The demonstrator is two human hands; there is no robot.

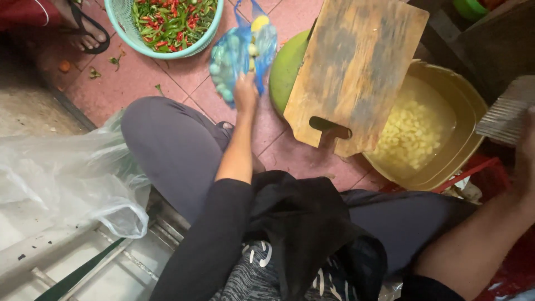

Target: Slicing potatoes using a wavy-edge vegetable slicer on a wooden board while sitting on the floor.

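Here, the wooden cutting board (356, 67) leans across the yellow basin (462, 139) of pale cut pieces in water, with the green basket (131, 33) of chillies farther left. My left hand (246, 92) pinches the blue plastic bag (237, 53) of small round things closed above the pink floor tiles (128, 83). My right hand (526, 150) touches a ridged metal blade (507, 114) at the picture's edge; I cannot tell its grip.

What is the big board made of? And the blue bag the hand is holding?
The board looks like bare wood: brown grain, worn grey patches, a cut-out handle slot. The bag in the left hand looks like thin, see-through blue plastic, since round pale things show through it.
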